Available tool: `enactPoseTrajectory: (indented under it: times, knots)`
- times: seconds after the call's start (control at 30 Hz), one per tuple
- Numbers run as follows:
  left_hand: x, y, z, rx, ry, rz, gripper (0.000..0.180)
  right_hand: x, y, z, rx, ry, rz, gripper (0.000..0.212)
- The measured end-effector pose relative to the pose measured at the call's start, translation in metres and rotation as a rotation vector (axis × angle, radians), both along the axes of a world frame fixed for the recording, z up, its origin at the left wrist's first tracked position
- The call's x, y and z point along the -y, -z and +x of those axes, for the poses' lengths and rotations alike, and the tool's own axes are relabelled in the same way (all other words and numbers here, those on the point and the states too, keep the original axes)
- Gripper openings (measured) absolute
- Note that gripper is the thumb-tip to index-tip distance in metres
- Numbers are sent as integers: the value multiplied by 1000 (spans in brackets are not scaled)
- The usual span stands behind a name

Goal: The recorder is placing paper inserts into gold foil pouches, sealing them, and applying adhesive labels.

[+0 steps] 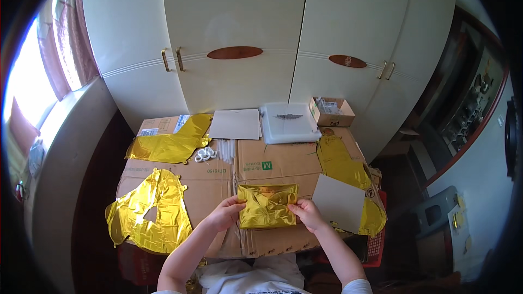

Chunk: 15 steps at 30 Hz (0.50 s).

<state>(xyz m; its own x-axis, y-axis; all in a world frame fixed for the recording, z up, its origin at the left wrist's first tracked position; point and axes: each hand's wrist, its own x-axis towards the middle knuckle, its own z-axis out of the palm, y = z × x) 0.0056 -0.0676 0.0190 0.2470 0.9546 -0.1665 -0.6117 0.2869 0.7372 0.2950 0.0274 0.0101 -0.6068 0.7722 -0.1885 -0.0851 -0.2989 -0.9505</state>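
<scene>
A gold foil balloon point(268, 209), folded into a flat, creased rectangle, is held just above the near edge of the cardboard-covered table. My left hand point(226, 214) pinches its left edge, thumb on top. At the opposite edge my right hand point(308, 215) grips it the same way. To the left lies a flat, uninflated gold foil balloon point(170, 204) with a hole in its middle. A pale square card point(339, 204) rests to the right, partly covering more gold foil point(340, 159).
Farther back are another gold foil balloon point(158, 148), white ribbon rolls point(202, 155), clear straws point(225, 151), a pale card point(235, 122), a stack of clear plastic bags point(286, 129) and a small open box point(338, 120). White cupboards point(234, 11) stand behind the table.
</scene>
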Motion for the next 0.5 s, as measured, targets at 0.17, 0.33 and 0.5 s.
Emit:
enactPoseTrajectory:
  times: [0.17,0.33,0.5]
  knots:
    - [-27,-9,-19,-33,38,270,46,5,-43,7,92,57,344,18]
    - [-110,-55,-54,-1108,0,317,53,-3,-41,40,110,196,555,14]
    - [-206,-13,-97,-1976,-175,541,45,7,-61,51,156,249,708,10]
